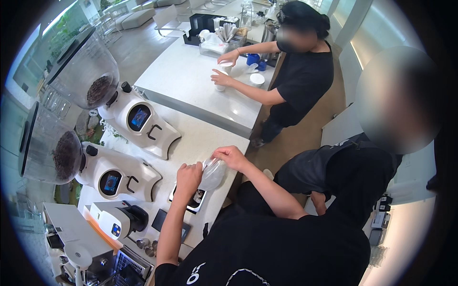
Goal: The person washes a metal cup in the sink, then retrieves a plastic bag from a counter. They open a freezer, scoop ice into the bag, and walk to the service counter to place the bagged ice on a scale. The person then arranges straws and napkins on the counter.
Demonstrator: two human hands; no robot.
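Observation:
A clear plastic bag [212, 177] hangs between my hands over the counter near its front edge. The fingers of my left hand [189, 178] pinch the upper left of the bag. At its upper right rim, my right hand [231, 158] grips the plastic between thumb and fingers. Something pale shows through the bag, too blurred to name. Just below sits a dark, square knock box [203, 204] with a light rim, holding some crumpled white material; my left forearm and the bag cover part of it.
Two white coffee grinders [143, 123] [120, 175] with bean hoppers stand left. Nearer are a white-and-black machine [123, 220] and small metal cups [147, 246]. Across the counter [200, 96], a co-worker [304, 71] handles white paper cups [220, 85]. Another person [340, 171] stands close at right.

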